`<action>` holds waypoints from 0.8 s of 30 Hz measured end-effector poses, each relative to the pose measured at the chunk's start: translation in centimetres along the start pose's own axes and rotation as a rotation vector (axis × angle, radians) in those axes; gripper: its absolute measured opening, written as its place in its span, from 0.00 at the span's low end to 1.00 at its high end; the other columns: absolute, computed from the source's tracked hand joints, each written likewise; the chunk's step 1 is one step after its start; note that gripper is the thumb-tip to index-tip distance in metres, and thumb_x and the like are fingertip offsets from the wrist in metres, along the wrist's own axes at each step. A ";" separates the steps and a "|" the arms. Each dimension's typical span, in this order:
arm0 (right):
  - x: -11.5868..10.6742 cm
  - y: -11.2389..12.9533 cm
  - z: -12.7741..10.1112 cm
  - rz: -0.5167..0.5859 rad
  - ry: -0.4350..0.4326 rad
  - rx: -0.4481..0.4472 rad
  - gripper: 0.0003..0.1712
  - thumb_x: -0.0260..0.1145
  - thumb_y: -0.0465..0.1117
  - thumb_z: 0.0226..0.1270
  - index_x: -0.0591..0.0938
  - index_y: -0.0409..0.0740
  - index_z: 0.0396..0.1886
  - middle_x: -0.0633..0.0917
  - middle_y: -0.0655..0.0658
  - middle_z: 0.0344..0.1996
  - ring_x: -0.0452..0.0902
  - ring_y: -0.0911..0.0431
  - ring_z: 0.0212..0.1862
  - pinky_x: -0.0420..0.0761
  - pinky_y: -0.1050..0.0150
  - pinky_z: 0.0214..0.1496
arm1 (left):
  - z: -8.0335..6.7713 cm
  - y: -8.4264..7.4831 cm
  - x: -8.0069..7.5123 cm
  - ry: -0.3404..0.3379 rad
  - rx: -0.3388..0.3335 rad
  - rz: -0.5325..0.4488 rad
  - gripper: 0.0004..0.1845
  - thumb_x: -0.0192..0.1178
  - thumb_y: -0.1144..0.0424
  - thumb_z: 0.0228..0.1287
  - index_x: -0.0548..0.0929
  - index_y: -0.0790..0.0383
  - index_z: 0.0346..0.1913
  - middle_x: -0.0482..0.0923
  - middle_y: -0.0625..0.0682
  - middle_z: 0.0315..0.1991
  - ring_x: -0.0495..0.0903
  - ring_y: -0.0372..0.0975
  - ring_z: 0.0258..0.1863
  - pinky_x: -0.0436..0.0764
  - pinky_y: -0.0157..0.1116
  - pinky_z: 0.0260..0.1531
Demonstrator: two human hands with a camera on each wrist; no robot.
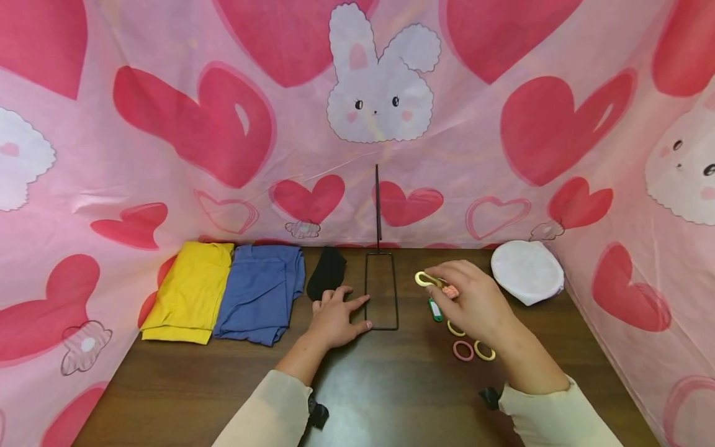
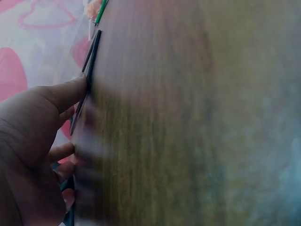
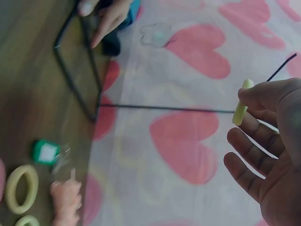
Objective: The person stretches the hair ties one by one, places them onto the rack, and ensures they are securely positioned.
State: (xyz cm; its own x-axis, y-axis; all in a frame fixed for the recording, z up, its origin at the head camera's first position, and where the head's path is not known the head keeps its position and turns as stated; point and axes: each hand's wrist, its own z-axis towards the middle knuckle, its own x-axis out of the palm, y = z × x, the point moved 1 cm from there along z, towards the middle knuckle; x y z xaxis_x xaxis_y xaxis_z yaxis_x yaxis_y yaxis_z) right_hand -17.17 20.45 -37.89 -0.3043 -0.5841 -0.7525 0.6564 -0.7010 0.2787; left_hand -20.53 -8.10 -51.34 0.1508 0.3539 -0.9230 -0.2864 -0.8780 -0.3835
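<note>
A black wire stand (image 1: 396,292) has a rectangular base flat on the table and a thin rod rising at its back. My left hand (image 1: 334,318) rests beside the base, its thumb and index fingertips touching the left wire. My right hand (image 1: 475,295) pinches a pale yellow ring (image 3: 240,109) between thumb and index finger, the other fingers spread loosely. In the right wrist view the ring overlaps the stand's rod (image 3: 164,108). Under and near this hand lie a green key tag (image 1: 435,310), a fuzzy peach-coloured trinket (image 3: 66,202), a pink ring (image 1: 463,351) and more yellow rings (image 1: 485,351).
Left of the stand lie a black folded cloth item (image 1: 326,273), a blue folded cloth (image 1: 257,292) and a yellow folded cloth (image 1: 190,292). A white round item (image 1: 527,271) sits at the back right. Pink heart-patterned sheeting (image 1: 313,161) walls the table on three sides.
</note>
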 end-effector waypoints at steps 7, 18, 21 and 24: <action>-0.1 2.2 3.4 0.053 -0.096 -0.103 0.15 0.77 0.39 0.60 0.90 0.44 0.48 0.89 0.47 0.44 0.83 0.51 0.48 0.82 0.54 0.50 | 0.1 0.0 0.0 0.031 -0.027 0.005 0.35 0.64 0.32 0.65 0.73 0.31 0.74 0.61 0.52 0.77 0.60 0.54 0.69 0.62 0.56 0.53; -1.3 4.9 7.1 0.116 -0.227 -0.210 0.15 0.76 0.37 0.60 0.90 0.43 0.48 0.89 0.48 0.42 0.84 0.53 0.44 0.81 0.60 0.49 | 0.1 -0.6 -0.1 0.055 -0.085 0.016 0.35 0.64 0.32 0.64 0.72 0.29 0.74 0.59 0.52 0.78 0.58 0.55 0.71 0.62 0.58 0.56; -1.4 5.3 7.7 0.131 -0.232 -0.216 0.15 0.76 0.35 0.60 0.90 0.43 0.48 0.89 0.49 0.42 0.83 0.55 0.43 0.80 0.62 0.49 | 0.1 -0.5 0.1 0.049 -0.087 0.023 0.35 0.64 0.31 0.65 0.73 0.29 0.74 0.60 0.52 0.78 0.58 0.55 0.72 0.62 0.58 0.57; -1.3 5.6 8.2 0.136 -0.218 -0.224 0.16 0.76 0.35 0.60 0.90 0.44 0.50 0.89 0.49 0.43 0.83 0.54 0.44 0.80 0.61 0.49 | 0.1 -0.4 0.1 0.043 -0.085 0.026 0.35 0.64 0.32 0.65 0.73 0.29 0.74 0.60 0.52 0.78 0.58 0.55 0.72 0.61 0.58 0.57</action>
State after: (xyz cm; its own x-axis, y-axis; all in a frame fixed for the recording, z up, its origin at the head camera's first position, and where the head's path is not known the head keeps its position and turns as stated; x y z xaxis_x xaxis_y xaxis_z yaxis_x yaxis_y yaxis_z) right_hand -18.73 13.89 -30.50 -0.3280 -0.7570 -0.5651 0.8291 -0.5174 0.2119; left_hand -20.52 -7.66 -51.27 0.1855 0.3184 -0.9296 -0.2094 -0.9115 -0.3540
